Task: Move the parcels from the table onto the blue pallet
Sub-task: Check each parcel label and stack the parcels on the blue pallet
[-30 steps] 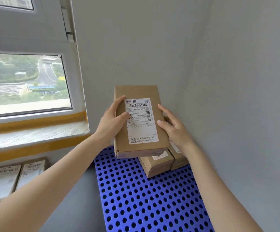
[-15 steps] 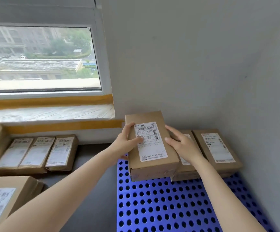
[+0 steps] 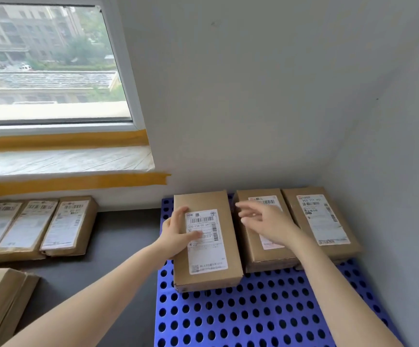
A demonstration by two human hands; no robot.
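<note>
The parcel (image 3: 207, 240) now lies flat on the blue pallet (image 3: 253, 319), no longer held up in the air. The right hand (image 3: 266, 222) has let go and floats just right of it.

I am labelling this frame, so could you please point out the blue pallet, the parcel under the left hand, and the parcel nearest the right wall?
blue pallet (image 3: 266, 316), head view, bare perforated deck.
left parcel (image 3: 207, 281), head view, near end.
right parcel (image 3: 322, 219), head view, white label.
</note>
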